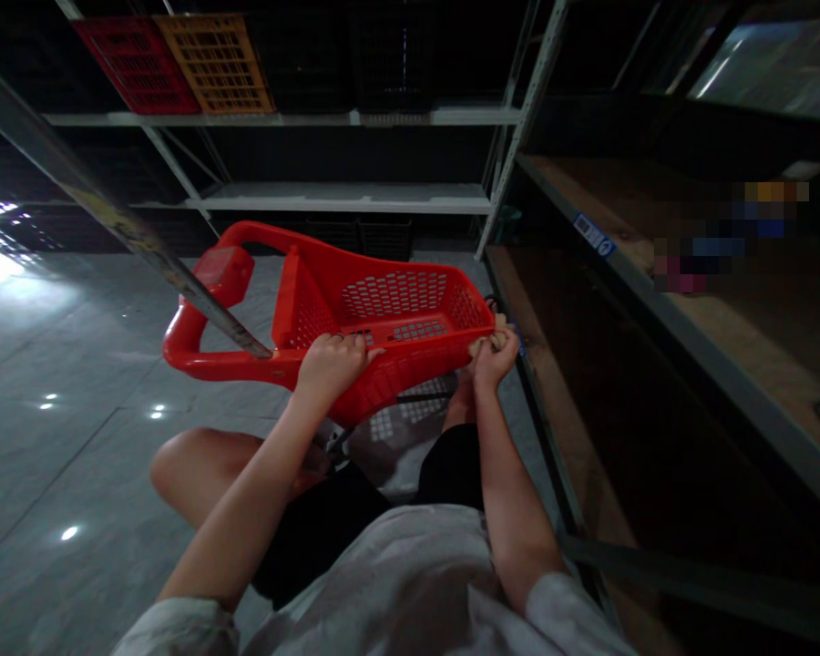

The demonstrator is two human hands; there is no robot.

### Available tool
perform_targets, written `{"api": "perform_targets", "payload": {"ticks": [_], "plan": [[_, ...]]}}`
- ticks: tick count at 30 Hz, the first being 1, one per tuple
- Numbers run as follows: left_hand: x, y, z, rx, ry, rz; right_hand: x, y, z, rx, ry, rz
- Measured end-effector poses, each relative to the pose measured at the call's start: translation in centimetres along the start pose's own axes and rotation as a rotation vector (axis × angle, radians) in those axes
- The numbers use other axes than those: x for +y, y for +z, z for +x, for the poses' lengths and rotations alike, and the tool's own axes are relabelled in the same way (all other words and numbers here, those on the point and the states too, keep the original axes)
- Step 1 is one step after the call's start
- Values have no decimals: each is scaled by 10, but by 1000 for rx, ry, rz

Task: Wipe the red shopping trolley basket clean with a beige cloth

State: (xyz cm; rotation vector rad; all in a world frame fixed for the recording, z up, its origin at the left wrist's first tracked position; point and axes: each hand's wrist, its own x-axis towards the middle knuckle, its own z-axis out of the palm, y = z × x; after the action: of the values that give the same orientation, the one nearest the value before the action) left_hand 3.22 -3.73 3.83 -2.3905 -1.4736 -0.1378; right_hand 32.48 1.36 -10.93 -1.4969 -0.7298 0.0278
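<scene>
A red plastic shopping cart (410, 351) with perforated basket walls stands in front of me, its looped handle to the left. My left hand (334, 369) is closed over the near rim of the basket, thumb pointing right along the side. At the basket's right-hand corner, my right hand (496, 357) has its fingers bent around a small, crumpled beige cloth (478, 346), pressed against the red plastic. The basket's perforated floor shows between its walls.
A worn metal pole (137, 237) slants from upper left to the cart's side. Behind stand metal shelves (348, 196) with a red crate (140, 64) and a yellow crate (215, 64). Wooden shelving (656, 273) with a blue label (593, 234) runs along the right.
</scene>
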Motion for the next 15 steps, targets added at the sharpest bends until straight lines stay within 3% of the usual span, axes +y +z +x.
{"api": "perform_targets", "payload": {"ticks": [2, 6, 9, 12, 13, 15], "plan": [[4, 0, 2, -4, -19, -4, -12, 6, -21, -57, -14, 20], [13, 2, 11, 25, -30, -14, -54, 24, -117, -243, -108, 77], [10, -1, 5, 91, 102, -73, -75, 28, -157, -370, -162, 146], [-11, -11, -24, 264, 178, -141, -68, 24, -130, -315, -136, 173], [-22, -16, -36, 373, 124, -133, -62, 22, -113, -255, -99, 157], [-45, -25, -59, 647, -122, -72, -49, 22, -81, -135, 17, 106]]}}
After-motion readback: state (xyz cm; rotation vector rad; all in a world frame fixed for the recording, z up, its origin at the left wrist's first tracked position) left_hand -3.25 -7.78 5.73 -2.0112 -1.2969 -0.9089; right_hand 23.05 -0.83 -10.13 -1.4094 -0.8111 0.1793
